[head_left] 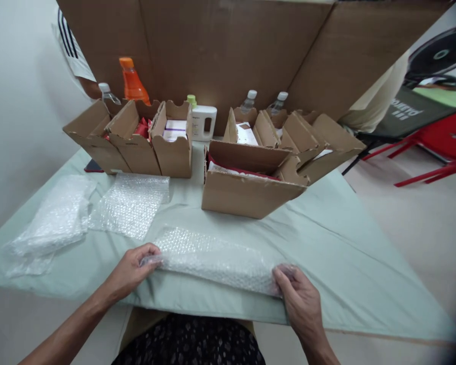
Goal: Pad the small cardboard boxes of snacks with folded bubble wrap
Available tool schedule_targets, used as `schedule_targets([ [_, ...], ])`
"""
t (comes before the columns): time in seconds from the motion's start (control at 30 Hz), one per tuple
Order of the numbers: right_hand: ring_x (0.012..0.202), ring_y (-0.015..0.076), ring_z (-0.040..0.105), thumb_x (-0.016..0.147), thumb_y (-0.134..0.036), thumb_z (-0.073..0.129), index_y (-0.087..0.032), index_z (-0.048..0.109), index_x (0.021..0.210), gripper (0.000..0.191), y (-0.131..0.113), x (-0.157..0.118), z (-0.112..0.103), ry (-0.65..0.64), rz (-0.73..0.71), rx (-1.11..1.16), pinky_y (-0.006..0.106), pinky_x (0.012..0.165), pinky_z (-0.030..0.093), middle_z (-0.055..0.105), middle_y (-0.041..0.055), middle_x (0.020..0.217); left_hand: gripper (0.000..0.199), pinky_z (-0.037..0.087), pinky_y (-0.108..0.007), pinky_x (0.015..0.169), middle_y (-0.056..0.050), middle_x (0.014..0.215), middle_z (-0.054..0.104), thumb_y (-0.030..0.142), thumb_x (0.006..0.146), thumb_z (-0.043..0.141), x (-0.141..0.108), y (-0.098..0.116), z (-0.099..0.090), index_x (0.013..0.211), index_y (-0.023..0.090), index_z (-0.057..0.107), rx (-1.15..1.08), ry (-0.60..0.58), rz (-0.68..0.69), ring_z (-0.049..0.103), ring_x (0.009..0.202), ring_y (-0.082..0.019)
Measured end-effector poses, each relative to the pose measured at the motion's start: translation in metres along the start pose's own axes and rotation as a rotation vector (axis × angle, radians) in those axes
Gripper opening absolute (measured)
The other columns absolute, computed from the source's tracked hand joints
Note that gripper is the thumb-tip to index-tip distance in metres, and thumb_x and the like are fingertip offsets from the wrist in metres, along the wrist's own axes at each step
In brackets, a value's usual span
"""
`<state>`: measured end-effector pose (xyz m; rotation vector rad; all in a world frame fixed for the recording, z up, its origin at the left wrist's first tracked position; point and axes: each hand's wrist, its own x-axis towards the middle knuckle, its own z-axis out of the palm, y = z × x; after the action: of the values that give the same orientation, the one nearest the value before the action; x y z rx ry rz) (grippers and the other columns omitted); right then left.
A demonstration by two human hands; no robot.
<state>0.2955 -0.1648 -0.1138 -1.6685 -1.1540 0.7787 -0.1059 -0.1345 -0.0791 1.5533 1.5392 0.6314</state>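
Note:
A long strip of clear bubble wrap [216,263] stretches between my hands, close to the near edge of the table. At its left end my left hand [137,266] is closed, thumb and fingers pinching the plastic. My right hand [298,291] grips the opposite end, with the wrap bunched up under the thumb. The strip looks folded over along its length, its back part resting on the green tablecloth [345,274]. To the left lie another flat bubble wrap sheet [133,203] and a layered pile of bubble wrap [57,218].
Cardboard bins [137,147] line the back left, holding red packets and white boxes. More bins [247,195] stand at centre right. Behind them are an orange bottle [134,83], a white jug [203,121], clear bottles and a tall cardboard panel [228,56]. A person's sleeve [70,45] shows at left.

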Motion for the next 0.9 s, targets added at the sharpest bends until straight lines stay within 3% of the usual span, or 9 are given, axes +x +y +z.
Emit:
schedule_targets([
  [0.13, 0.063, 0.0191, 0.064, 0.084, -0.059, 0.068, -0.020, 0.069, 0.082, 0.039, -0.001, 0.005, 0.016, 0.085, -0.063, -0.156, 0.031, 0.064, 0.055, 0.071, 0.0047, 0.071, 0.029, 0.047, -0.027, 0.063, 0.000, 0.069, 0.066, 0.050, 0.084, 0.061, 0.005, -0.002, 0.008, 0.080, 0.021, 0.066, -0.010, 0.155, -0.046, 0.061, 0.065, -0.017],
  [0.3, 0.066, 0.0209, 0.068, 0.085, -0.067, 0.062, -0.021, 0.068, 0.082, 0.047, 0.006, 0.010, 0.025, 0.156, -0.134, -0.395, 0.032, 0.067, 0.052, 0.076, 0.0067, 0.077, 0.028, 0.049, -0.029, 0.070, -0.001, 0.079, 0.074, 0.048, 0.085, 0.059, 0.016, -0.004, 0.016, 0.086, 0.022, 0.068, 0.236, 0.246, -0.030, 0.067, 0.071, -0.019],
  [0.53, 0.062, 0.0186, 0.063, 0.093, -0.064, 0.051, -0.021, 0.068, 0.079, 0.048, 0.007, 0.001, 0.018, 0.105, -0.232, -0.629, 0.030, 0.063, 0.044, 0.071, 0.0046, 0.069, 0.038, 0.052, -0.034, 0.076, -0.004, 0.087, 0.077, 0.036, 0.092, 0.060, 0.024, -0.001, 0.016, 0.126, 0.023, 0.066, 0.686, 0.200, -0.100, 0.072, 0.080, -0.026],
  [0.73, 0.076, 0.0237, 0.063, 0.091, -0.065, 0.049, -0.018, 0.069, 0.109, 0.054, 0.005, 0.002, 0.004, 0.076, -0.230, -0.830, 0.036, 0.070, 0.045, 0.073, 0.0118, 0.100, 0.047, 0.052, -0.033, 0.074, -0.012, 0.115, 0.072, 0.035, 0.095, 0.060, 0.018, 0.006, 0.015, 0.139, 0.018, 0.057, 0.886, 0.190, -0.073, 0.072, 0.101, -0.030],
  [0.8, 0.079, 0.0253, 0.063, 0.089, -0.066, 0.049, -0.020, 0.069, 0.100, 0.051, 0.005, 0.006, 0.002, 0.027, -0.189, -0.822, 0.038, 0.071, 0.046, 0.072, 0.0107, 0.095, 0.048, 0.051, -0.033, 0.072, -0.012, 0.112, 0.072, 0.038, 0.096, 0.059, 0.016, 0.005, 0.015, 0.139, 0.017, 0.056, 0.900, 0.184, -0.099, 0.071, 0.099, -0.030],
  [0.9, 0.073, 0.0240, 0.060, 0.085, -0.063, 0.051, -0.024, 0.061, 0.077, 0.041, 0.002, 0.012, 0.001, -0.062, -0.151, -0.734, 0.037, 0.068, 0.045, 0.067, 0.0070, 0.080, 0.041, 0.048, -0.032, 0.069, -0.007, 0.092, 0.073, 0.040, 0.096, 0.056, 0.016, 0.001, 0.015, 0.130, 0.018, 0.060, 0.843, 0.144, -0.140, 0.071, 0.086, -0.027],
])
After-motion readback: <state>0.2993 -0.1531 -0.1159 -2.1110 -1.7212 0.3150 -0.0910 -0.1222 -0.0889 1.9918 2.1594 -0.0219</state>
